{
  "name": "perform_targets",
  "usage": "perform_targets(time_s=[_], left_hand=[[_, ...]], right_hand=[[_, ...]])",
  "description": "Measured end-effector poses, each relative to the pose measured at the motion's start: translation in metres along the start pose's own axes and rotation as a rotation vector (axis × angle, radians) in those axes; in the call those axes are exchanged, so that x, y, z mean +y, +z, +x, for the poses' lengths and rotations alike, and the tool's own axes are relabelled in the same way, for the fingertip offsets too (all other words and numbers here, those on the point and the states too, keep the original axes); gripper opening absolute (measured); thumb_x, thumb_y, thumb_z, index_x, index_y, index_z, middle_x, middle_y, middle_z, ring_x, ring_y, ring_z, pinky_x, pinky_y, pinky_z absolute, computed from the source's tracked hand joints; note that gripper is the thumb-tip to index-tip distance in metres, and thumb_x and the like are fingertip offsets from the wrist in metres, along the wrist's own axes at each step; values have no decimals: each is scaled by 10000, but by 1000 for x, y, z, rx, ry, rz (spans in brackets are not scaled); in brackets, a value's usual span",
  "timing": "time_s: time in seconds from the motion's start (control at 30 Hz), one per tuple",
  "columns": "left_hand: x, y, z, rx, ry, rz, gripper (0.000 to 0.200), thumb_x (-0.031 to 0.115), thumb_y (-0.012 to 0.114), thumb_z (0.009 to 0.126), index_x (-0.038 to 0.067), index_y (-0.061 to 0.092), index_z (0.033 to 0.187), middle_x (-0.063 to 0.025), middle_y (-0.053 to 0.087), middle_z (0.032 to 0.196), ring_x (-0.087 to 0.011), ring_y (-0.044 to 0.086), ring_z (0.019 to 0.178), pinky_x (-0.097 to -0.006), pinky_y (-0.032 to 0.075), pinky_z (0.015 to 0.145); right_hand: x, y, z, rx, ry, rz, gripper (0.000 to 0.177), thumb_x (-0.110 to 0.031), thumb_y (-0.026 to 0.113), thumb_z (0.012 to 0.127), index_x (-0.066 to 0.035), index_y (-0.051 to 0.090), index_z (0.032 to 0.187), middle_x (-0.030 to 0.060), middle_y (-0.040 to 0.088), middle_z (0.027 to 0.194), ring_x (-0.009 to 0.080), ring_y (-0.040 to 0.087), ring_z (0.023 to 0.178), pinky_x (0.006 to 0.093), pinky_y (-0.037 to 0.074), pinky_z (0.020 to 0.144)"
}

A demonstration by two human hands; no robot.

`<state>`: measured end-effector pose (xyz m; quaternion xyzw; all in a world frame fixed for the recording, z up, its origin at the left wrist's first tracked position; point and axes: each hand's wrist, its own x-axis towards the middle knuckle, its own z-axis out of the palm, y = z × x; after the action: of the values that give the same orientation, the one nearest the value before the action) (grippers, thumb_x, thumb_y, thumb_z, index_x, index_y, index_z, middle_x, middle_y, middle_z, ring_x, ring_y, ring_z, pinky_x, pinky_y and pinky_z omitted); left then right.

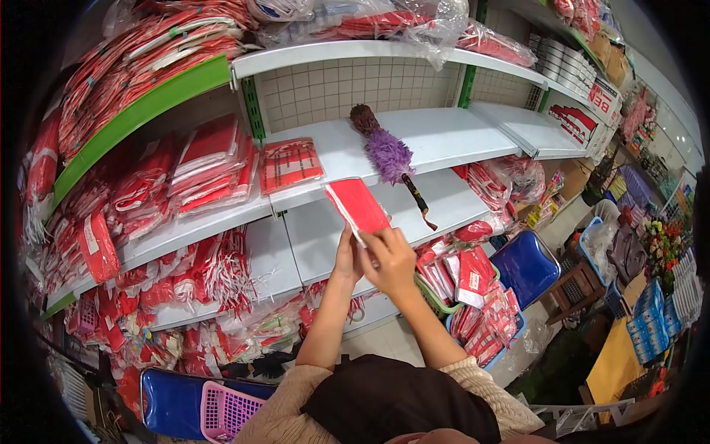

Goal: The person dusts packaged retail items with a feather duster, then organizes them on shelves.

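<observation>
In front of the shelves I hold up a folded red-and-white cloth packet (360, 205). My left hand (346, 257) grips its lower end from the left and from below. My right hand (390, 260) is closed on the lower right edge, fingers bent over it. Some fingertips are hidden behind the packet and each other. Just beyond, a flat red packet in clear plastic (291, 164) lies on the white shelf (436, 133). A purple feather duster (389, 155) lies across that shelf's front edge, its dark handle hanging over.
Stacks of red packets (211, 159) fill the shelf to the left. Below right stand baskets of red packets (473, 285) beside a blue chair (525, 268). A pink basket (225, 411) sits on a blue seat (170, 399) at lower left. Plastic-wrapped goods (370, 26) crowd the top shelf.
</observation>
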<state>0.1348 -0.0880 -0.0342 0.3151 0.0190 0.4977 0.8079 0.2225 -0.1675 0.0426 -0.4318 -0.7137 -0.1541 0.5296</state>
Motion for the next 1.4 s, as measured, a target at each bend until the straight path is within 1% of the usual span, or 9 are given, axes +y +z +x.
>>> perform_targets(time_s=[0.27,0.5,0.7,0.83,1.0,1.1,1.2,1.37,1.4], left_hand=[[36,27,-3,-59,119,-262,767,650,372,841,96,317,1369,-192,442,1297,-388,461,1155,-524,383,961],[50,19,-6,11,148,-367,630,525,441,876,87,380,1324,-153,455,1309,-350,477,1154,-522,373,977],[61,12,-2,41,179,-333,630,515,458,872,83,379,1323,-159,449,1312,-358,458,1173,-529,361,988],[63,15,-8,16,184,-363,598,494,454,882,76,397,1305,-142,475,1289,-326,478,1157,-498,377,982],[61,8,-9,96,181,-363,502,444,483,879,90,469,1235,-107,516,1243,-295,507,1115,-481,390,969],[58,-5,-6,142,193,-355,507,445,475,883,86,463,1240,-112,522,1234,-294,516,1105,-475,404,957],[59,4,-9,134,191,-304,506,450,466,889,85,464,1240,-112,536,1215,-285,536,1084,-456,425,941],[46,-27,-3,60,188,-444,479,454,448,897,106,489,1223,-92,553,1188,-266,546,1059,-439,426,936],[30,-59,-5,-172,196,-470,463,469,431,900,116,520,1186,-65,568,1159,-242,534,1067,-436,417,932]], right_hand=[[-1,23,5,-291,-106,324,255,-131,636,746,-28,614,978,139,560,1020,310,519,945,410,417,819],[76,7,62,46,151,-396,293,-115,645,750,-69,589,1033,150,552,1031,343,534,942,422,432,792],[131,24,24,-309,559,-391,287,-212,574,855,-44,545,1086,201,608,776,398,586,692,472,454,627],[131,40,-55,-140,680,-202,245,-180,559,863,-34,532,1058,194,593,669,375,599,634,438,455,583],[140,45,-135,87,983,588,346,-29,569,794,20,492,1128,113,630,867,173,591,778,299,462,699],[179,49,-194,225,996,553,331,9,551,758,44,521,1085,83,616,986,149,560,858,281,445,764],[127,-3,-152,82,995,177,300,-37,577,728,28,560,1020,115,628,884,179,571,763,305,448,707],[159,-29,-191,-205,496,-109,379,-319,620,716,12,593,898,202,596,715,358,540,580,418,426,552],[156,-38,-188,-251,401,-129,401,-335,624,712,18,596,902,218,595,721,383,548,613,444,420,553]])
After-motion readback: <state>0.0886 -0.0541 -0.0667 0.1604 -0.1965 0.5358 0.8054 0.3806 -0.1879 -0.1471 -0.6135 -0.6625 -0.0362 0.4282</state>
